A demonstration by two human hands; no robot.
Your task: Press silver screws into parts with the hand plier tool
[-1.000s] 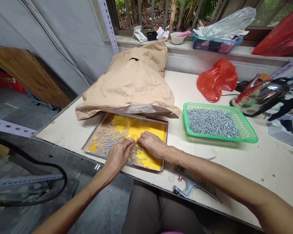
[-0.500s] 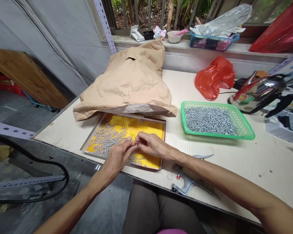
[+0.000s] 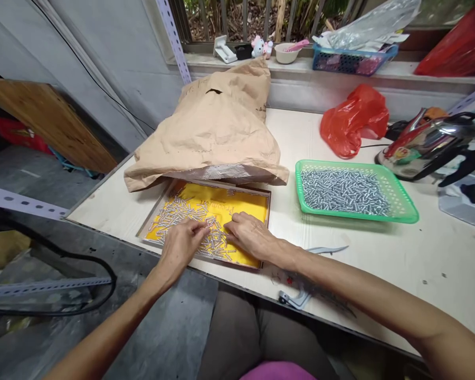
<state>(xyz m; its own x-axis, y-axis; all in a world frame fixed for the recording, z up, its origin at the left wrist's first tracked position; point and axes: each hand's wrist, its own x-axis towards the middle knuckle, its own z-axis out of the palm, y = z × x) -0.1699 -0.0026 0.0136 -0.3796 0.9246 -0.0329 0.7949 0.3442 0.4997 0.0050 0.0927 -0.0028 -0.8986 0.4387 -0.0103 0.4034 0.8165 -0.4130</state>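
Observation:
A shallow cardboard tray (image 3: 264, 232) with a yellow bottom holds many small silvery coiled pieces that look like springs (image 3: 182, 211). Over the heap, my left hand (image 3: 184, 240) has thumb and fingertips pinched together; anything between them is too small to make out. My right hand (image 3: 251, 235) is over the tray's right half, fingers curled downward and closed at the tips. What those fingers hold, if anything, is hidden. A gap separates the two hands.
Behind the tray lies a large brown paper bag (image 3: 214, 132), overhanging its back edge. A green basket (image 3: 407, 211) of similar pieces stands right, near a red plastic bag (image 3: 352, 121) and an electric kettle (image 3: 431, 142). Under my right forearm are pliers-like tools (image 3: 298, 300).
My hands were together at the fingertips over the tray. They have parted, the left moving left over the heap and the right slightly to the right.

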